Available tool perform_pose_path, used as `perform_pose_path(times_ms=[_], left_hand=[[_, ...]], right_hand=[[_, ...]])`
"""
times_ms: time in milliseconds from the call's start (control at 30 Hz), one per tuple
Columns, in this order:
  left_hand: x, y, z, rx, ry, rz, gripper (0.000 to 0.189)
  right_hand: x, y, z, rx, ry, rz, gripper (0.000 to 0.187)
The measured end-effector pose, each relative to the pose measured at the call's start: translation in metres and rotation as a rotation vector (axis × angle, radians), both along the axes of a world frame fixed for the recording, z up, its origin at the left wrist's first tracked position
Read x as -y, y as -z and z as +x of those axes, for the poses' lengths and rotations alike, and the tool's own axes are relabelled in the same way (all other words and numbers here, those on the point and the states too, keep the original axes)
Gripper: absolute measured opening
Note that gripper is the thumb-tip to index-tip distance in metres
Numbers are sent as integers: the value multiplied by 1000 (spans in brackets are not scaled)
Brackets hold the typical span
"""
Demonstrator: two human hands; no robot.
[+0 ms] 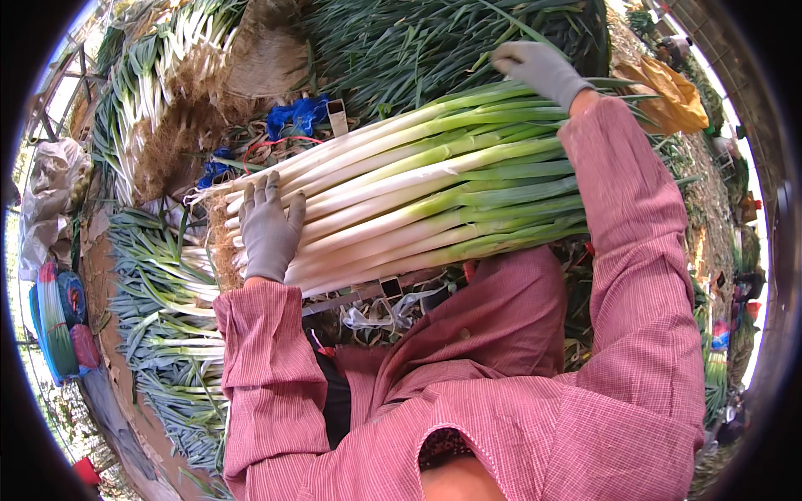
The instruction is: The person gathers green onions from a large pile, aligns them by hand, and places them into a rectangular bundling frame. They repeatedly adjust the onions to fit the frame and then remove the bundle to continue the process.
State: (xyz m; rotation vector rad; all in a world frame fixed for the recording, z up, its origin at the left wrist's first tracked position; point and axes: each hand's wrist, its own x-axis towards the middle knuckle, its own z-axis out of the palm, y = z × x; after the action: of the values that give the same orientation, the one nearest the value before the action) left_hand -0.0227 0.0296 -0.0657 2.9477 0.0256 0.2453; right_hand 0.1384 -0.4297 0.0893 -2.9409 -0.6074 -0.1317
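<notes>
A broad layer of large green onions (401,194) lies before me on a metal frame (351,300), roots to the left and green leaves to the right. My left hand (270,228), in a grey glove, rests flat on the white stalks near the roots (222,241), thumb apart from the fingers. Over the upper edge of the leaves is my right hand (539,70), gloved the same way, with its fingers curled. A long single leaf (510,20) runs up beside that hand; whether the fingers grip it cannot be made out.
Leafy green onions (401,50) are heaped beyond the frame. More onions with roots (147,113) lie at upper left, others (169,338) along the left. Blue plastic (294,116) and a red strap (276,143) sit behind the frame; an orange-yellow sack (670,97) stands at right.
</notes>
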Motion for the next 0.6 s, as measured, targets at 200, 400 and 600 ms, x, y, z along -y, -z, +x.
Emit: perform_pose_path(times_ms=[200, 400, 600], left_hand=[[1, 0, 0, -14, -14, 24, 68], [-8, 6, 4, 106, -8, -120, 49], [-27, 3, 8, 151, -2, -515, 40]], right_hand=[[-99, 56, -52, 11, -471, -69, 32], [-105, 66, -57, 77, -426, -2, 28], [-103, 60, -61, 149, -472, 53, 27]])
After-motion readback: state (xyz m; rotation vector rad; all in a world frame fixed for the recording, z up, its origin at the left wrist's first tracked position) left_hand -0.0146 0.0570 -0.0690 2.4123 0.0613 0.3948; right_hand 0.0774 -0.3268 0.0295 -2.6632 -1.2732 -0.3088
